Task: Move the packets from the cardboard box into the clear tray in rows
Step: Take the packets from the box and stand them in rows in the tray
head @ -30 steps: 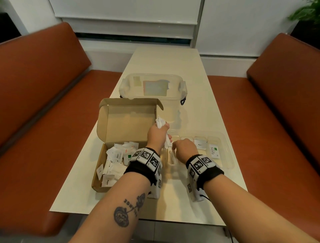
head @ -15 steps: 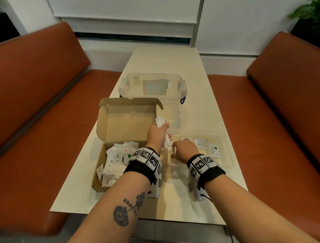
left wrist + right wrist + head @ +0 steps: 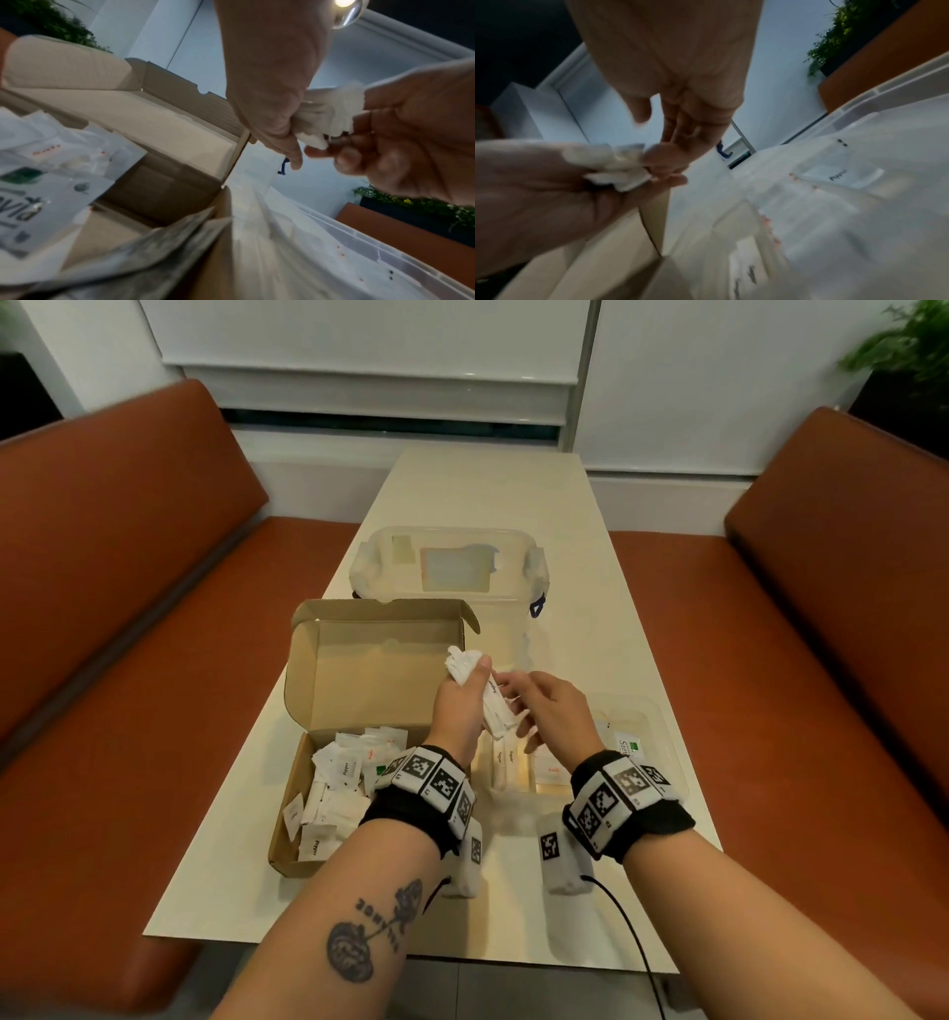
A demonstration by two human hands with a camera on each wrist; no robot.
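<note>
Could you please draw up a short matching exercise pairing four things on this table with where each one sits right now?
Things:
1. Bunch of white paper packets
2. Open brown cardboard box
3. Shallow clear plastic tray
4. Lidded clear plastic container

Places:
A. Farthest back on the table
B. Right of the box, under the right hand
C. Gripped in the left hand
D. On the table's left side, lid standing open

Pairs: 1-C, 2-D, 3-B, 4-A
</note>
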